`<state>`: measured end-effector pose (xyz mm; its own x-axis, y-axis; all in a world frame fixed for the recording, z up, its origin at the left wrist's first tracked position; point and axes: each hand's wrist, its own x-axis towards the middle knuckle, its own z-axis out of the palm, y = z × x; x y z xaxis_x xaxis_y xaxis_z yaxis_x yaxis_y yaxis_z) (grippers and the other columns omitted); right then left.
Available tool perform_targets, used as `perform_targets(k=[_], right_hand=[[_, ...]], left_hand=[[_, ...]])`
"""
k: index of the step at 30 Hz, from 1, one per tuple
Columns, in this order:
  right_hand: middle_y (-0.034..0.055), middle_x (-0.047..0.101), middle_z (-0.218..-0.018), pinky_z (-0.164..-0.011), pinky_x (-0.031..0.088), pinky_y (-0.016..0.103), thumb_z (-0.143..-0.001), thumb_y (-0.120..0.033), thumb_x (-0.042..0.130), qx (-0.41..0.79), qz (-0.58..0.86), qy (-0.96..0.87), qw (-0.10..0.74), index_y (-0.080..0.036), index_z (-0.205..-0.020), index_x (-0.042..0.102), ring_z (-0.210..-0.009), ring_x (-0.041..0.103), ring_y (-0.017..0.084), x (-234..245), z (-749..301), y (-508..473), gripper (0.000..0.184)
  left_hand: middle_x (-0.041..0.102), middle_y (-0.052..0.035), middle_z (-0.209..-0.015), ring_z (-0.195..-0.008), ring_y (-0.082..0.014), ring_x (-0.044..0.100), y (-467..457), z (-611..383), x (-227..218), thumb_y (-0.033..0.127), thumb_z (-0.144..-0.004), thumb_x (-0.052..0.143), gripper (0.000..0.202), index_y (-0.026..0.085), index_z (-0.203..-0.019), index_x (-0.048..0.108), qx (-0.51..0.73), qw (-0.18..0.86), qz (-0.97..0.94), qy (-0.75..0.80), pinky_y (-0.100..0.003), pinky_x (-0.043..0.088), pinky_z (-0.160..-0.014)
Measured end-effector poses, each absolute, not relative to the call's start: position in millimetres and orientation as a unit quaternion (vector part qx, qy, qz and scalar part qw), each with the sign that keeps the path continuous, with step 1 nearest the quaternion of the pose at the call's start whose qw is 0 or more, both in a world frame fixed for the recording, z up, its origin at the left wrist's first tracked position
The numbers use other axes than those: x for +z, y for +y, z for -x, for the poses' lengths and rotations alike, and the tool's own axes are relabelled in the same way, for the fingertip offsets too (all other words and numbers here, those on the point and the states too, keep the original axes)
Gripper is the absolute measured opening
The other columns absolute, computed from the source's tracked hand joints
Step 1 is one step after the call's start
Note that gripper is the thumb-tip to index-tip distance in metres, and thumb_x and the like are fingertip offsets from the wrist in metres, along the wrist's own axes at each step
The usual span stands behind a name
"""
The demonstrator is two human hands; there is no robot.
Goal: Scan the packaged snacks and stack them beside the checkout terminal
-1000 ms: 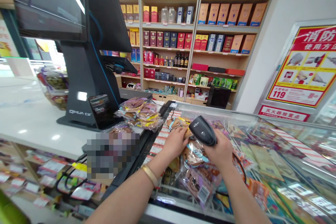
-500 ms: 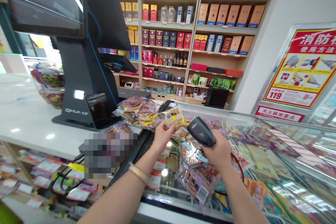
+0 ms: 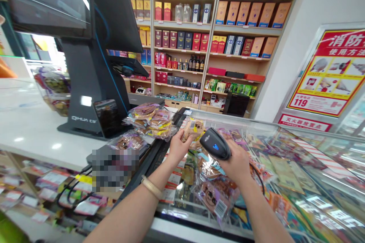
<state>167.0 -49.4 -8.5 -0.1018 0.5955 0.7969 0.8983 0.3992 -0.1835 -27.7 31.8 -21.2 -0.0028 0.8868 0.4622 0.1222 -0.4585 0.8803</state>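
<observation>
In my right hand (image 3: 235, 159) is a black handheld barcode scanner (image 3: 215, 142), its blue light lit and its head turned left. My left hand (image 3: 180, 145) has thumb and fingers at the left edge of a clear packet of round flat biscuits with a yellow label (image 3: 195, 125); part of the grip is hidden. This packet lies just beyond the scanner head. Below both hands, more biscuit packets (image 3: 212, 199) with purple labels and a barcode rest on the glass case. A pile of similar packets (image 3: 151, 119) sits left of my left hand.
A black checkout terminal (image 3: 94, 72) stands on the white counter (image 3: 34, 133) at left. Another biscuit packet (image 3: 128, 141) lies before it, beside a blurred patch. The glass display case (image 3: 285, 131) stretches right over bagged snacks. Shelves (image 3: 182, 26) of boxes and bottles fill the back.
The scanner's blue light has come on, and its head has shifted slightly left. The yellow-labelled packet has moved a little right, and my left thumb and fingers look farther apart.
</observation>
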Motion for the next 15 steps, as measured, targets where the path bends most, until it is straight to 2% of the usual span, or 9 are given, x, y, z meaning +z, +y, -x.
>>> perform_targets(k=[7, 12, 15], right_hand=[[0.0059, 0.064, -0.079, -0.065, 0.041, 0.028, -0.079, -0.040, 0.061, -0.172, 0.511, -0.717, 0.442, -0.020, -0.086, 0.061, -0.074, 0.061, 0.021, -12.8, -168.8, -46.7, 0.021], [0.0062, 0.065, -0.081, -0.065, 0.043, 0.029, -0.078, -0.038, 0.060, -0.182, 0.513, -0.707, 0.451, -0.020, -0.085, 0.060, -0.076, 0.061, 0.022, -15.2, -170.6, -44.3, 0.019], [0.0061, 0.065, -0.080, -0.065, 0.043, 0.029, -0.078, -0.035, 0.059, -0.185, 0.512, -0.700, 0.463, -0.020, -0.084, 0.061, -0.074, 0.061, 0.021, -15.0, -170.4, -44.4, 0.017]], left_hand=[[0.069, -0.0043, -0.085, -0.080, -0.0187, 0.064, 30.1, 31.4, -16.8, 0.030, -0.076, 0.057, 0.022, 0.016, -0.091, 0.064, 0.589, 0.273, -0.631, 0.424, -0.029, 0.049, -0.074], [0.067, -0.0069, -0.096, -0.070, -0.0179, 0.063, 19.4, 66.1, 6.2, 0.039, -0.076, 0.061, 0.047, 0.016, -0.116, 0.056, 0.623, 0.218, -0.578, 0.479, -0.029, 0.050, -0.066], [0.066, -0.0045, -0.092, -0.066, -0.0162, 0.060, 8.3, 109.3, 19.0, 0.041, -0.078, 0.058, 0.050, 0.018, -0.121, 0.050, 0.631, 0.172, -0.559, 0.509, -0.027, 0.049, -0.063]])
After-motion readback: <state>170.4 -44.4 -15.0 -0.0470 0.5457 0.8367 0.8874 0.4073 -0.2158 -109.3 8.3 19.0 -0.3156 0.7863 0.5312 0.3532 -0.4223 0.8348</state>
